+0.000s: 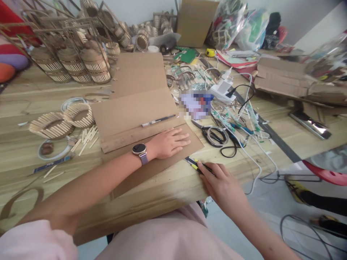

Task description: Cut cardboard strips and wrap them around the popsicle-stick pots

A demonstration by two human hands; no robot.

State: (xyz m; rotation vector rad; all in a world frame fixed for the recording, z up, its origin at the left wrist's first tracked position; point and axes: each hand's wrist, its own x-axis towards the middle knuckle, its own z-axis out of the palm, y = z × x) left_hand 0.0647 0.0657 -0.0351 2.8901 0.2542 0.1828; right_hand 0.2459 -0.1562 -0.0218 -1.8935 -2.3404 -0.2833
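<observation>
Far-left pots (71, 65): three slatted ones, standing in a row on the table (151, 193).
Slatted baskets (51, 124): two small ones side by side, nearer the worker than the pots.
Loose sticks (88, 135): scattered between the baskets and the cardboard (135, 104).
Cardboard: creased, lying across the table's middle; one piece or several, I can't tell.
Pen (158, 121): resting on the cardboard near a crease.
Left hand (170, 142): palm down on the cardboard, fingers stretched and slightly parted; watch (139, 148) on the wrist.
Utility knife (193, 164): black and yellow, tip at the cardboard's near right edge; whether they touch, I can't tell.
Right hand (223, 182): wrapped around the knife's handle.
Power strip (223, 88): white, farther back, right of the cardboard.
Folded box (282, 76): brown, at the table's right.
</observation>
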